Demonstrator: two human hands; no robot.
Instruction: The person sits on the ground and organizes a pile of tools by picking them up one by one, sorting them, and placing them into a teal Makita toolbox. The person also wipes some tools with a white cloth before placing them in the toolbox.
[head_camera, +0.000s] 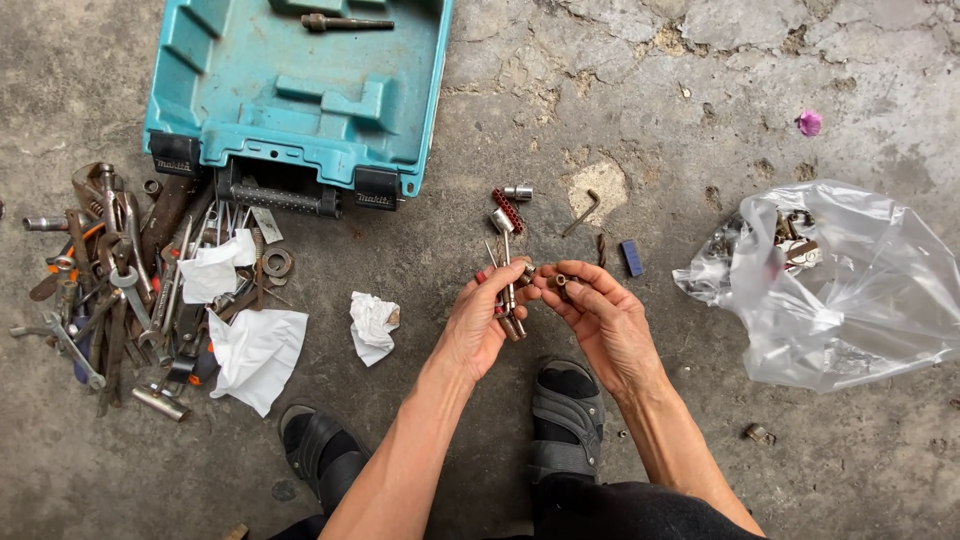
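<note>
Sockets and bits (508, 290) are bunching in the person's left hand (485, 325), whose fingers are closing around several slim metal pieces at once, so they are standing up like a small bouquet above the concrete floor (650, 80). A small brass-coloured fitting (560, 282) is resting at the fingertips of the right hand (600, 320), which is pinching it lightly, probably so it can be looked over close to the bundle. Both hands are meeting just above the sandalled feet (565, 415).

Loose pieces are lying just beyond the hands: a red bit strip (508, 210), a single socket (518, 191), a bent hex key (582, 212) and a small blue block (631, 257). To the left, a heap of wrenches and pliers (110, 280) is spreading beside crumpled white paper (257, 350), in front of an open teal tool case (300, 90). To the right, a clear plastic bag (840, 290) is slumping open, holding more metal parts.
</note>
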